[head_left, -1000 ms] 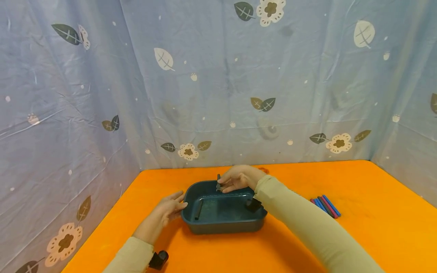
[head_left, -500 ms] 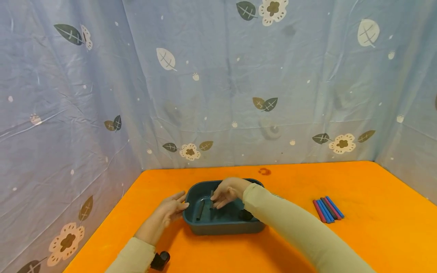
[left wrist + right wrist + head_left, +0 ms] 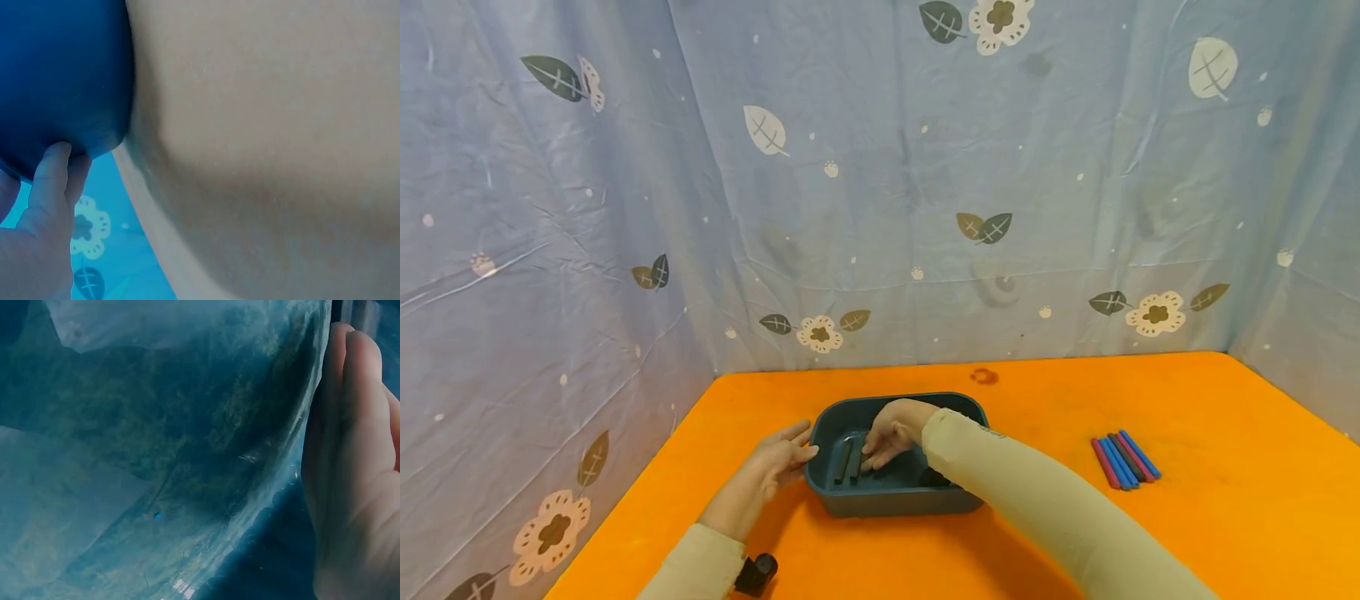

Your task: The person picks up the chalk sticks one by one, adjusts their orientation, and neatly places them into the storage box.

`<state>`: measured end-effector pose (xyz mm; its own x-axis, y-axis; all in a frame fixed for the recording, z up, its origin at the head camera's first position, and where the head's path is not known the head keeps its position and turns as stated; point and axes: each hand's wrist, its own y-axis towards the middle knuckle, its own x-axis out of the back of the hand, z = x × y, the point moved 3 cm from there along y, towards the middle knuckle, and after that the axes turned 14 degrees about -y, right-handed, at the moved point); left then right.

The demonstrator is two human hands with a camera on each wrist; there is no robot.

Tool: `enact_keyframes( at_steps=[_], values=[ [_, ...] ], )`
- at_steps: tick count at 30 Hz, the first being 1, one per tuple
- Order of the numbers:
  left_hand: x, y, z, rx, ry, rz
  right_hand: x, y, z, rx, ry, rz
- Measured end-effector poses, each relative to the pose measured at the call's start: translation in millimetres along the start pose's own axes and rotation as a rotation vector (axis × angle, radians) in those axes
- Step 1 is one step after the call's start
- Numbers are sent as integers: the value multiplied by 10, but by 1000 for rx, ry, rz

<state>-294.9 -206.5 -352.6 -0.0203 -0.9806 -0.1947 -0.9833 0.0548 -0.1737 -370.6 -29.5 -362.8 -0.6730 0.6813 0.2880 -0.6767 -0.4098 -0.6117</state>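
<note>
My right hand [image 3: 891, 435] reaches down inside a dark blue-green rectangular basin [image 3: 898, 502]. Its thumb and fingertips pinch a slim dark stick [image 3: 855, 468] low over the basin floor. Another dark stick [image 3: 842, 463] lies just left of it, almost parallel. In the right wrist view, the fingers [image 3: 362, 362] point to the top edge, where a little of the stick shows. My left hand [image 3: 775, 462] rests against the basin's left end with its fingers extended. The left wrist view has those fingertips [image 3: 59, 150] on the outer wall of the basin [image 3: 69, 81].
Several blue, pink-red and dark sticks [image 3: 1126, 460] lie side by side on the orange table [image 3: 1037, 417], right of the basin. A reddish ring-shaped mark [image 3: 984, 377] is near the back edge. A patterned blue curtain [image 3: 880, 167] surrounds the back and sides.
My right hand has come down into the basin and leftward, bringing its dark stick from upright over the back rim to beside the other one. The left hand stays at the basin's end.
</note>
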Motion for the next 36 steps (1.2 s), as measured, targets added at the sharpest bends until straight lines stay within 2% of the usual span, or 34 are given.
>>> enact_keyframes(
  at_steps=[10, 18, 29, 36],
  values=[
    [-14, -11, -7, -1, -3, 1, 59, -54, 15, 22, 27, 26],
    [-22, -26, -15, -5, -13, 4, 217, -158, 62, 105, 68, 56],
    [-19, -20, -4, -7, 2, -16, 466, -410, 138, 192, 142, 36],
    [-28, -18, -1, -5, 16, -25, 587, -574, 100, 228, 121, 17]
  ],
)
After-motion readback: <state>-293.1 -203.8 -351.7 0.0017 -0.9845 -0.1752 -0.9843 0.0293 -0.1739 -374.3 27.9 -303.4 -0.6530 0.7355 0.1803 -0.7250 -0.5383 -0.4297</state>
